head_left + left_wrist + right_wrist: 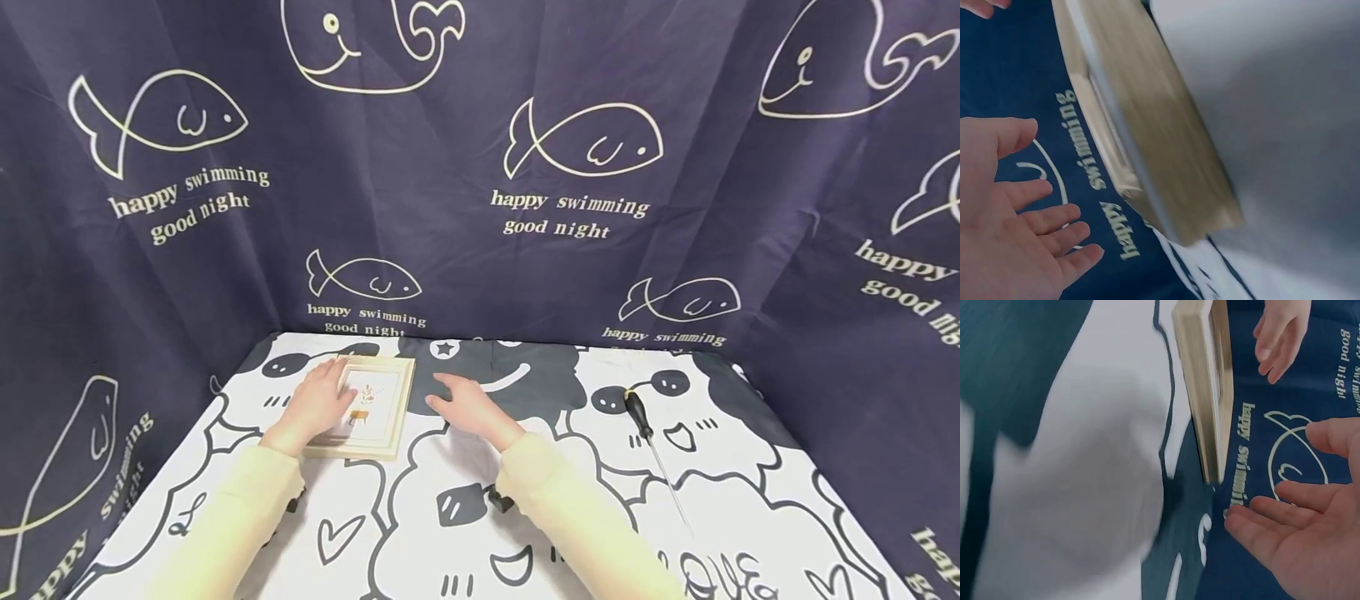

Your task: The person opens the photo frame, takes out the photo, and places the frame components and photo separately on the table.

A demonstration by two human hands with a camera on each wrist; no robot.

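Note:
A light wooden picture frame (402, 408) lies on the patterned cloth, face up, left of centre in the head view. Behind its glazed front shows a print of a plant in an orange pot (361, 414). My left hand (318, 402) overlaps the frame's left side there; in the left wrist view the same hand (1029, 237) has spread, slightly bent fingers, with a gap before the frame's thick side (1160, 125). Right of the frame, my right hand (474, 406) is held with fingers apart and nothing in them. The right wrist view shows that palm (1310, 537) facing the frame's edge (1194, 381).
A screwdriver (637, 414) with a black handle lies at the right, its long shaft (670, 483) pointing toward the near side. White cloth with dark cartoon drawings (420, 517) covers the table. Navy curtains (465, 167) close off the back and both sides.

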